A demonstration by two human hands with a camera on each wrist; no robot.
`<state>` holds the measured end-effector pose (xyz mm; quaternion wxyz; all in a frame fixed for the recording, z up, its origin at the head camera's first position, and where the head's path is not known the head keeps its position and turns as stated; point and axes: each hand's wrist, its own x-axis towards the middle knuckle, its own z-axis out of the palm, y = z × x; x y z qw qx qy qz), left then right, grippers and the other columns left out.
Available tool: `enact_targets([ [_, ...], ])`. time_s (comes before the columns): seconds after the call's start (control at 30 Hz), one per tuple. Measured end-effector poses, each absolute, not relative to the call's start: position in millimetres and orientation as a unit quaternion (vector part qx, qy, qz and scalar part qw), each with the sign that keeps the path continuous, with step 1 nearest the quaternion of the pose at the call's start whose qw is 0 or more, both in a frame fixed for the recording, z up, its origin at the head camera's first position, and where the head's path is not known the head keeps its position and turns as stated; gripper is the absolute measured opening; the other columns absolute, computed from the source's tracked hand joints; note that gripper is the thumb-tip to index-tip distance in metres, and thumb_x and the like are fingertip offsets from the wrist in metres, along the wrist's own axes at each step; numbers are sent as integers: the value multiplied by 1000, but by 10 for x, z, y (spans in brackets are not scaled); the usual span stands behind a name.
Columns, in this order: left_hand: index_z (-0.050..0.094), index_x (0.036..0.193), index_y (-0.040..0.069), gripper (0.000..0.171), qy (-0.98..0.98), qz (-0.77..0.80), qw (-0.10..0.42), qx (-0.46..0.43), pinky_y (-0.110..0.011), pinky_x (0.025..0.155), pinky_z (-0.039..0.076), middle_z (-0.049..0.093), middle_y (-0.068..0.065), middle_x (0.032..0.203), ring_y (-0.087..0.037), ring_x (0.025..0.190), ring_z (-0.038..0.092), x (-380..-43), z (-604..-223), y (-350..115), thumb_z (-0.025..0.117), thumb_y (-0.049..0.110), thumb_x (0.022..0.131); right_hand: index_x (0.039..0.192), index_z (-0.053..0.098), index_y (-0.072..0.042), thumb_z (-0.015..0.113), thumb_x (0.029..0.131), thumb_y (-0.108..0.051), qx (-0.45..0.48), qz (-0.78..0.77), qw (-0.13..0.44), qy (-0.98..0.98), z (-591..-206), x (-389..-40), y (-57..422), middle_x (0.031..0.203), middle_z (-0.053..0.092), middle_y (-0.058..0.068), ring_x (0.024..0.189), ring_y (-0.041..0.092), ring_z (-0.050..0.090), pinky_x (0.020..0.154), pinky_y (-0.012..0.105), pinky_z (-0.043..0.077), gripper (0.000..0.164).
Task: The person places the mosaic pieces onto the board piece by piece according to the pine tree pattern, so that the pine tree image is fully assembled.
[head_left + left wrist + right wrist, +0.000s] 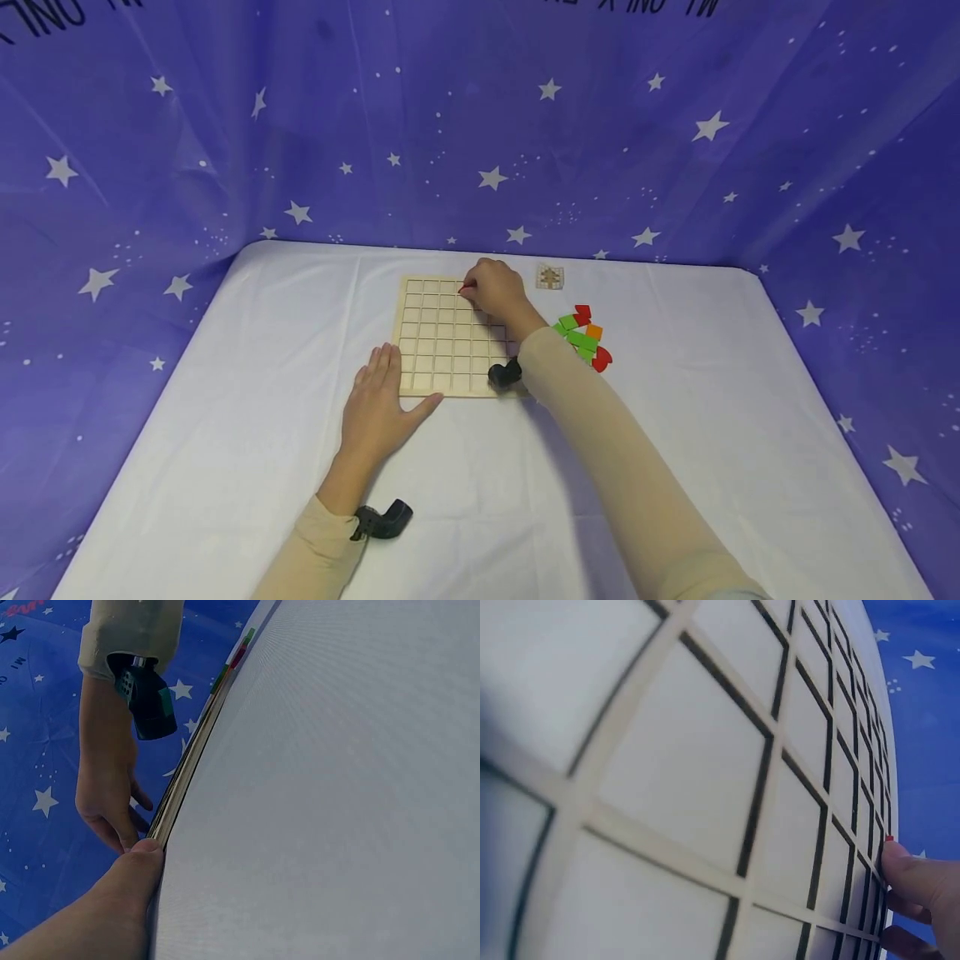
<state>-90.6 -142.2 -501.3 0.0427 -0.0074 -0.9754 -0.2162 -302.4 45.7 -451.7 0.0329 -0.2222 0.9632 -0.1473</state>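
A square wooden grid board (435,340) lies on the white table, its cells divided by raised strips. At its far side, my right hand (495,287) pinches a small red piece (462,289) over the back row. In the right wrist view only a sliver of the red piece (889,838) shows beside the thumb. My left hand (377,408) rests at the board's near left corner, fingers straight along the left edge and thumb on the front edge. The left wrist view shows that thumb (135,874) against the board's rim (184,776).
Right of the board lies a loose group of green pieces (582,341), red pieces (602,359) and an orange piece (594,332), partly behind the right forearm. A small patterned card (550,277) lies near the back edge. A starry blue cloth (450,125) hangs behind the table.
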Motion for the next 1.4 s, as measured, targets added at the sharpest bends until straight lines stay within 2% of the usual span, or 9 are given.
enact_targets([
  [0.13,20,157,-1,111,-976,-214,41,-7,-48,126,16,20,-18,165,-33,155,15,-909,-5014,-1422,52,77,85,95,79,-24,71,91,-37,-184,-198,60,961,-4536,-3053,469,106,69,-5,97,15,64,79,37,56,16],
  [0.3,19,157,-2,111,-976,-214,40,-7,-49,125,16,20,-18,165,-33,155,15,-905,-5002,-1420,53,76,85,93,80,-25,73,89,-38,-162,-227,64,958,-4550,-3074,468,102,75,-7,97,16,66,80,38,56,15],
  [0.53,19,157,-2,111,-976,-216,36,-7,-49,126,16,19,-18,165,-34,155,15,-899,-4987,-1414,54,75,85,95,81,-23,75,88,-35,-132,-274,79,949,-4562,-3056,487,106,73,-5,101,18,65,86,39,54,15],
  [0.9,20,157,-2,110,-976,-215,40,-6,-48,126,16,20,-19,164,-33,154,16,-905,-4995,-1428,53,75,85,97,81,-19,76,88,-34,-134,-265,64,953,-4576,-3017,494,107,69,-1,98,18,63,85,37,54,18],
  [1.4,19,157,-2,110,-976,-215,38,-7,-49,125,17,20,-19,164,-34,154,16,-908,-4998,-1425,54,75,85,99,79,-17,78,86,-33,-143,-279,31,949,-4606,-2954,527,99,64,-1,91,18,62,80,36,54,21],
])
